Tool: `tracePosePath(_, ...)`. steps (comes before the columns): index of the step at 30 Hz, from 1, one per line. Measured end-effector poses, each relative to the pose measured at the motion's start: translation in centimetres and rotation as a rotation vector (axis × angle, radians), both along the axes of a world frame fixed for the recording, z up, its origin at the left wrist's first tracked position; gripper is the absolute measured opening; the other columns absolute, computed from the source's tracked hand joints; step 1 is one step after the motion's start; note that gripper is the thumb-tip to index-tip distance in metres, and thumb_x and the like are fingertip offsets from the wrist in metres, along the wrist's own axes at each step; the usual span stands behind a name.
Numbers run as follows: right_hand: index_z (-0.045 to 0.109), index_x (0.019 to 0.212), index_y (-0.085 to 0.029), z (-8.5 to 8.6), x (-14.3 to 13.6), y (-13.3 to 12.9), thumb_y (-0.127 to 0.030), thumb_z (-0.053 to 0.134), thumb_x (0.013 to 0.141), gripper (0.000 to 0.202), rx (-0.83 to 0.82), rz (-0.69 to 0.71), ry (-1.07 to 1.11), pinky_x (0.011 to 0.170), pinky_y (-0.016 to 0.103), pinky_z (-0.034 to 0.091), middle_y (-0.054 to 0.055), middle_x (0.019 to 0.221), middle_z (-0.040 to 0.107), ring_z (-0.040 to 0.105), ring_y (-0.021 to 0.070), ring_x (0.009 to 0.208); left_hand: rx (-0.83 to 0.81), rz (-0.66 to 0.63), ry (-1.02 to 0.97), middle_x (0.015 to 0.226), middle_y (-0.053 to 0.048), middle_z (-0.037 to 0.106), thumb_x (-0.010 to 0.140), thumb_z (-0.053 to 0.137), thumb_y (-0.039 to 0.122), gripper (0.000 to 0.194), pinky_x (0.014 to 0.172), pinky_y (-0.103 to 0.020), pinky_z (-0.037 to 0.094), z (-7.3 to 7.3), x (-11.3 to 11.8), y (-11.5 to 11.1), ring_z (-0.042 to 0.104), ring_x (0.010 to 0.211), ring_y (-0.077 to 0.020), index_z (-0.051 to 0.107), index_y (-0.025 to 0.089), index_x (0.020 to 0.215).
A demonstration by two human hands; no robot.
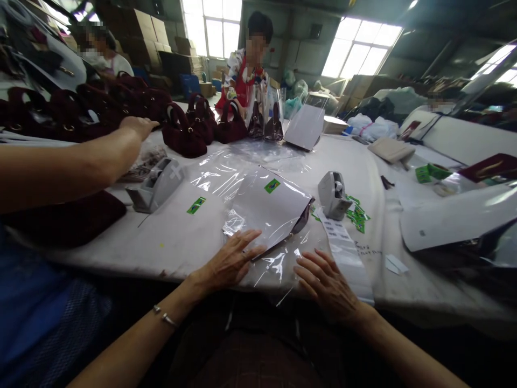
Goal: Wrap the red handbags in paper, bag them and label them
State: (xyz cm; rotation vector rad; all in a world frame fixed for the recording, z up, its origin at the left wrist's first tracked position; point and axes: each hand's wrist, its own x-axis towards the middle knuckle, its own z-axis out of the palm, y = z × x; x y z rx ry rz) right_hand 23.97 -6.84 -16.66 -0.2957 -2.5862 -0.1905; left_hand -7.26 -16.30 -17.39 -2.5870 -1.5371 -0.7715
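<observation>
My left hand (230, 260) lies with fingers stretched out at the near edge of a clear plastic bag (278, 264). Inside or under that film is a white sheet (262, 210) with a green packet (272, 186) on top, and something dark shows at its right side. My right hand (325, 280) rests palm down with fingers apart, between the film and a strip of printed labels (343, 248). Neither hand grips anything. Another green packet (196, 205) lies to the left on the table.
Grey tape dispensers (334, 195) (159, 183) stand right and left. Loose green packets (357, 215) lie beside the right one. Dark red handbags (186, 132) line the far left. A co-worker's arm (81, 161) reaches in from the left; another person (246, 70) stands across the table.
</observation>
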Motion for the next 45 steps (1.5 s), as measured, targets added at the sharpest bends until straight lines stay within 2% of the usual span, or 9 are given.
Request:
tracePosePath(5,0.063,0.121,-0.027,-1.9,-1.1,0.6,-0.011,0.049,0.096,0.033,-0.105,0.129,-0.011,0.113,0.048,0.041,0.003,0.109,0.074,0.064,0.021,0.116,-0.059,-0.009,0.06,0.153,-0.012,0.043,0.087,0.06,0.018,0.054,0.119,-0.06,0.028,-1.0,0.5,-0.8,0.034,0.145,-0.0305,0.049,0.023,0.14)
tracePosePath(12,0.064,0.125,-0.026,1.4,-1.6,1.7,-0.013,0.047,0.098,0.035,-0.292,0.256,-0.012,0.109,0.046,0.048,0.006,0.113,0.074,0.068,0.0206,0.109,-0.008,0.008,0.122,0.151,-0.018,0.044,0.079,0.065,0.071,0.086,0.12,-0.063,0.017,-2.5,1.1,-0.4,0.033,0.145,-0.0354,0.047,0.018,0.144)
tracePosePath(15,0.067,0.119,-0.024,2.2,-3.3,1.8,-0.014,0.046,0.099,0.031,-0.36,0.2,0.065,0.097,0.037,0.054,0.007,0.109,0.074,0.069,0.0195,0.104,-0.006,0.008,0.129,0.151,-0.019,0.043,0.069,0.065,0.079,0.1,0.12,-0.065,0.016,-2.8,1.6,-0.2,0.031,0.145,-0.038,0.045,0.017,0.145)
tracePosePath(18,0.07,0.103,-0.021,2.5,-6.3,2.0,-0.024,0.043,0.102,0.027,-0.41,-0.024,0.097,0.081,0.031,0.054,0.008,0.093,0.074,0.069,0.0191,0.087,-0.019,0.069,0.053,0.146,-0.016,0.05,0.081,0.068,0.064,0.074,0.118,-0.066,0.021,-2.6,2.5,-0.1,0.038,0.141,-0.0357,0.053,0.02,0.138)
tracePosePath(23,0.07,0.096,-0.021,3.2,-10.9,2.6,-0.035,0.036,0.105,0.038,-0.379,-0.388,-0.041,0.07,0.024,0.044,0.006,0.09,0.071,0.066,0.0173,0.079,0.014,0.252,-0.363,0.121,-0.01,0.063,0.097,0.056,0.025,0.012,0.117,-0.055,0.034,-2.4,3.5,0.1,0.058,0.12,-0.0236,0.067,0.02,0.095)
tracePosePath(29,0.07,0.092,-0.023,3.0,-13.0,3.0,-0.034,0.039,0.105,0.035,-0.242,-0.539,-0.112,0.06,0.024,0.034,0.004,0.091,0.067,0.064,0.0154,0.079,0.13,0.359,-0.533,0.099,-0.007,0.066,0.094,0.055,0.016,0.008,0.108,-0.049,0.047,-3.2,4.1,0.7,0.062,0.103,-0.0218,0.059,0.019,0.101)
tracePosePath(34,0.066,0.089,-0.021,1.0,-13.5,3.8,-0.029,0.044,0.104,0.027,-0.119,-0.512,0.011,0.066,0.025,0.036,0.003,0.084,0.067,0.063,0.0158,0.08,0.216,0.41,-0.359,0.125,-0.015,0.057,0.093,0.04,0.002,0.049,0.1,-0.046,0.055,-3.8,4.5,1.1,0.059,0.116,-0.0237,0.044,0.019,0.139)
tracePosePath(38,0.063,0.086,-0.021,0.1,-13.9,4.2,-0.029,0.05,0.101,0.022,-0.017,-0.504,0.095,0.061,0.027,0.034,0.002,0.08,0.066,0.061,0.0158,0.074,0.28,0.477,-0.21,0.137,-0.019,0.051,0.09,0.035,-0.004,0.047,0.101,-0.046,0.055,-4.4,4.6,1.5,0.053,0.126,-0.0279,0.051,0.012,0.13)
tracePosePath(45,0.07,0.09,-0.022,3.2,-12.2,2.4,-0.02,0.056,0.097,0.016,0.012,-0.38,0.143,0.089,0.037,0.043,0.006,0.101,0.071,0.062,0.0233,0.097,0.246,0.49,-0.076,0.128,-0.021,0.06,0.086,0.034,-0.005,0.047,0.101,-0.048,0.054,-5.5,4.7,2.1,0.057,0.121,-0.0291,0.053,0.005,0.128)
